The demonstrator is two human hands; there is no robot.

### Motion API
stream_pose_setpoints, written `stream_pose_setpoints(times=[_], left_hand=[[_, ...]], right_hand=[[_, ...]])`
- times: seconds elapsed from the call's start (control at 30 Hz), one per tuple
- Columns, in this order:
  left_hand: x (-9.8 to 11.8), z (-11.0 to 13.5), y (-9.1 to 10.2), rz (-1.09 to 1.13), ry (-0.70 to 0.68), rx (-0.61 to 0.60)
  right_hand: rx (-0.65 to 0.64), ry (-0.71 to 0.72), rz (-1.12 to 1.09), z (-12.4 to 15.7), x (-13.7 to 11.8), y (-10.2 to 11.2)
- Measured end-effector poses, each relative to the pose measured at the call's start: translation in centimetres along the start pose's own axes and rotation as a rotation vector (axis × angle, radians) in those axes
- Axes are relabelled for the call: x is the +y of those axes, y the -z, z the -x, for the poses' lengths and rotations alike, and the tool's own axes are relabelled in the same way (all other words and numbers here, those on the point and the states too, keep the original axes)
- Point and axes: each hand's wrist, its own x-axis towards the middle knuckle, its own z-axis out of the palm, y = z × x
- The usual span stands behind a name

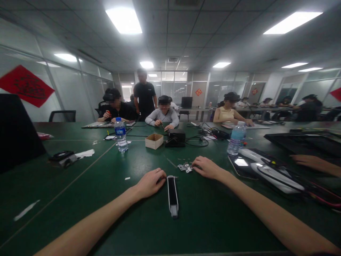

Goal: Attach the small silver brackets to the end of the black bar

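Observation:
My left hand rests on the green table with its fingers curled. Its fingertips are at the upper left end of a long, narrow device with a white frame and dark face; whether they grip anything is hidden. My right hand reaches in from the right, fingers bent down and closed at the edge of a small pile of silvery metal pieces. Any piece between those fingertips is too small to make out. The device lies flat, pointing towards me, between my forearms.
A small open box stands ahead beside a black device. Water bottles stand left and right. A white elongated device lies at right, near another person's hand. Other people sit across the table.

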Motion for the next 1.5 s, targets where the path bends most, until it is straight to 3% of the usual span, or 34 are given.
stream_pose_setpoints(times=[0.3, 0.63, 0.97, 1.17, 1.37, 1.5], left_hand=[[0.0, 0.0, 0.0, 0.013, 0.002, -0.001], [0.2, 0.0, 0.2, 0.016, 0.009, -0.013], [0.3, 0.0, 0.2, 0.010, 0.007, -0.002], [0.2, 0.0, 0.1, 0.015, 0.011, -0.001], [0.1, 0.0, 0.1, 0.021, 0.009, 0.003], [0.1, 0.0, 0.1, 0.015, 0.003, 0.010]], right_hand=[[0.003, -0.025, -0.079, -0.4, 0.6, -0.9], [-0.033, -0.168, -0.170, -0.8, -0.4, -0.7], [0.019, -0.118, -0.070, -0.6, -0.4, -0.5], [0.117, -0.041, -0.199, -0.5, -3.5, 0.7], [0.093, -0.014, -0.456, -0.7, -8.3, -0.1], [0.102, -0.049, -0.495, -0.7, -9.1, -0.1]])
